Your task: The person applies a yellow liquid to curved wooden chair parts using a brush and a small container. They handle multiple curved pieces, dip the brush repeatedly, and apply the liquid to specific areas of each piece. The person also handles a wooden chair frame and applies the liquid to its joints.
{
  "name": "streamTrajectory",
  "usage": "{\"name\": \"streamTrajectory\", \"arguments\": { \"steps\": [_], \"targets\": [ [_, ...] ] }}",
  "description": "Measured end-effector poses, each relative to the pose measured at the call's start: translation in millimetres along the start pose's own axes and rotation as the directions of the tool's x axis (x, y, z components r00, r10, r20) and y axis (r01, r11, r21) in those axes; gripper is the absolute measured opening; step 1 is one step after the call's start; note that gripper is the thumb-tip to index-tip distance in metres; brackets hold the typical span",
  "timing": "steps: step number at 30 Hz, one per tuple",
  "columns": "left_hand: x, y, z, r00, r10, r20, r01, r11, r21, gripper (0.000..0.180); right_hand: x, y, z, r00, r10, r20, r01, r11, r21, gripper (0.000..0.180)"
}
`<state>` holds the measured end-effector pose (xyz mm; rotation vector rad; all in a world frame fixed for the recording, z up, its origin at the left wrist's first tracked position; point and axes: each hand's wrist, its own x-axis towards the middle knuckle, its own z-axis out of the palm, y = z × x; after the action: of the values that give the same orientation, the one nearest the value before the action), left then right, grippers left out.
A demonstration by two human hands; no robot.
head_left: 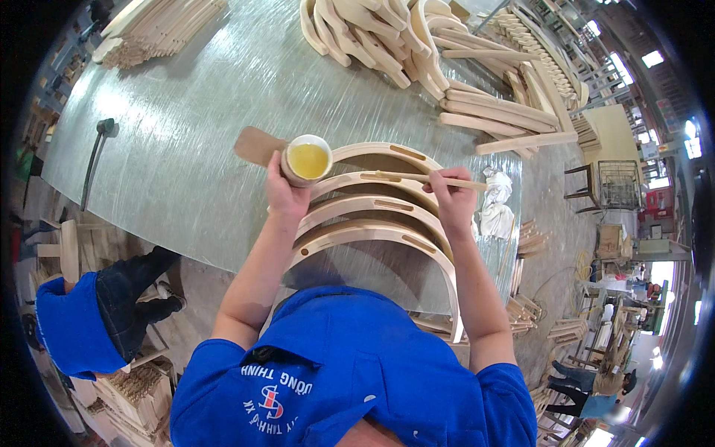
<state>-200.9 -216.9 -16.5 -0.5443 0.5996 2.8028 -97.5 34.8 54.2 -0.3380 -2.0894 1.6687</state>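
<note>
My left hand [287, 195] is closed around a white cup [306, 138] of yellow liquid, tilted so its mouth faces up to me. A flat brown wooden piece [257, 146] sticks out to the left beside the cup; whether I hold it too, I cannot tell. In my right hand [453, 200] a thin pale wooden stick [436, 179] is pinched, pointing left. Its far end is over a slot in one of several curved wooden parts [342, 203]. These arches stand in a row before me, with slots cut in their upper edges.
Film covers the table [186, 171]. White crumpled cloth [497, 212] lies near its right edge. Stacked wooden parts [372, 37] and straight bars [499, 112] fill the far side. At left lies a black rod-shaped tool [95, 156]. A co-worker [82, 324] in blue is left of the table.
</note>
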Motion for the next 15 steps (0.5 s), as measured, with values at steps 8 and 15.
{"name": "streamTrajectory", "arguments": {
  "steps": [8, 15],
  "targets": [
    [-18, 20, 0, 0.996, 0.084, 0.018, -0.084, 0.996, 0.005, 0.038, 0, 0, 25, 0.972, -0.167, 0.163, 0.207, 0.939, -0.275, 0.017],
    [-24, 23, -2, 0.997, 0.078, 0.0, -0.078, 0.997, 0.001, 0.039, 3, 2, 33, 0.955, -0.19, 0.229, 0.256, 0.916, -0.309, 0.017]
  ]
}}
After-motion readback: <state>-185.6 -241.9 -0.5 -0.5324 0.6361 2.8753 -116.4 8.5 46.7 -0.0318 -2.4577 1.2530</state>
